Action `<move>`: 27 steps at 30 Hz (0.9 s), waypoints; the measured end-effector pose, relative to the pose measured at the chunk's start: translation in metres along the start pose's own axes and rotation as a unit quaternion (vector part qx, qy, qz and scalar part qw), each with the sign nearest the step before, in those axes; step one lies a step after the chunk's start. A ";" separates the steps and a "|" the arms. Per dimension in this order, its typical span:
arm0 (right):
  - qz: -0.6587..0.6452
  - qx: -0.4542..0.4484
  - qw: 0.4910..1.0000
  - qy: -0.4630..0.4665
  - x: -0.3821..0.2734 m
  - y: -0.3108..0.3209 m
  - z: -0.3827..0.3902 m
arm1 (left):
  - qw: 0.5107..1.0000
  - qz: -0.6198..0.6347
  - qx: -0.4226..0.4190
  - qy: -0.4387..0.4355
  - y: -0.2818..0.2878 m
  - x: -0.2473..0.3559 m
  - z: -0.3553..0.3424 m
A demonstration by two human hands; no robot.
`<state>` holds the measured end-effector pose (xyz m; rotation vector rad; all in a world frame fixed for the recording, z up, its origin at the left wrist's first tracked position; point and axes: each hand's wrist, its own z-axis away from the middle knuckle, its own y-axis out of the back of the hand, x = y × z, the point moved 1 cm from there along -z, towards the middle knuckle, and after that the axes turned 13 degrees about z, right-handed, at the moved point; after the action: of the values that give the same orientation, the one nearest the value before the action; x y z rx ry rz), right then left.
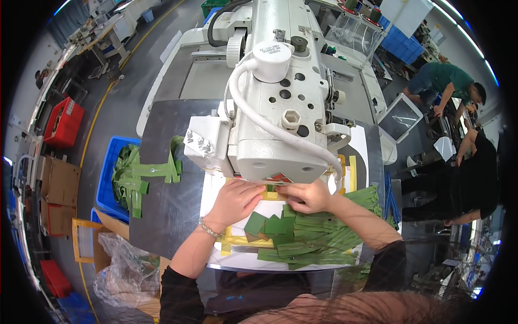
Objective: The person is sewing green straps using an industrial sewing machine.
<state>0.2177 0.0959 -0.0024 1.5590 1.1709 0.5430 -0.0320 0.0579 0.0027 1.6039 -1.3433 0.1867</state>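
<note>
A white industrial sewing machine [283,129] stands in front of me, its head hanging over a white work plate. Under it, a small green webbing piece [271,189] lies in a yellow template [270,196] between my hands. My left hand [236,201] rests flat at its left, fingers stretched forward and their tips partly hidden by the machine. On the other side my right hand [307,196] reaches in with its index finger straight and the other fingers bent. Cut green webbing strips [318,235] fan out below my right forearm, with green square pieces [267,224] beside them.
Left of the table, a blue bin [114,183] is heaped with green straps, some draped onto the grey tabletop [162,227]. Clear plastic bags [127,270] lie in a carton at lower left. A monitor [400,117] and two people [450,86] are on the right.
</note>
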 end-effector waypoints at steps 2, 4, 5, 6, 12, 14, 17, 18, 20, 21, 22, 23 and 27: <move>0.008 -0.010 1.000 0.003 -0.001 0.004 -0.003 | 1.000 0.000 0.006 -0.009 0.000 0.000 0.000; 0.018 -0.021 1.000 0.004 -0.002 0.009 -0.005 | 1.000 -0.003 0.004 -0.014 -0.003 0.000 0.001; 0.010 -0.025 1.000 -0.008 -0.003 0.012 -0.005 | 1.000 -0.008 0.002 -0.020 -0.005 0.001 0.002; 0.002 -0.029 0.999 -0.021 -0.003 0.014 -0.003 | 1.000 -0.004 0.003 -0.022 -0.006 0.000 0.003; -0.017 0.028 0.975 -0.221 -0.006 0.049 0.038 | 1.000 -0.011 0.004 -0.022 -0.001 0.005 0.006; 0.018 0.004 0.966 -0.257 -0.006 0.064 0.061 | 0.999 -0.015 0.011 -0.027 -0.006 0.006 0.004; 0.028 -0.016 0.960 -0.276 -0.021 0.075 0.081 | 0.999 -0.007 -0.001 -0.032 -0.008 0.010 0.002; 0.036 -0.034 0.961 -0.272 -0.026 0.078 0.085 | 0.999 -0.006 -0.002 -0.033 -0.009 0.012 0.002; 0.043 -0.050 0.961 -0.268 -0.040 0.081 0.091 | 1.000 0.004 -0.009 -0.024 -0.010 0.013 0.002; 0.051 -0.066 0.954 -0.288 -0.047 0.082 0.092 | 1.000 0.004 -0.011 -0.025 -0.010 0.012 0.003; 0.060 -0.081 0.946 -0.308 -0.052 0.083 0.095 | 1.000 0.004 -0.008 -0.027 -0.011 0.011 0.004; 0.061 -0.080 0.946 -0.309 -0.056 0.081 0.099 | 1.000 0.004 -0.006 -0.029 -0.011 0.011 0.004; 0.055 -0.072 0.941 -0.326 -0.060 0.071 0.109 | 1.000 0.009 -0.012 -0.022 -0.011 0.011 0.003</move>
<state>0.3102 -0.0051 0.0396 1.5128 0.5276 0.1475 -0.0207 0.0468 0.0025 1.5842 -1.3884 0.1464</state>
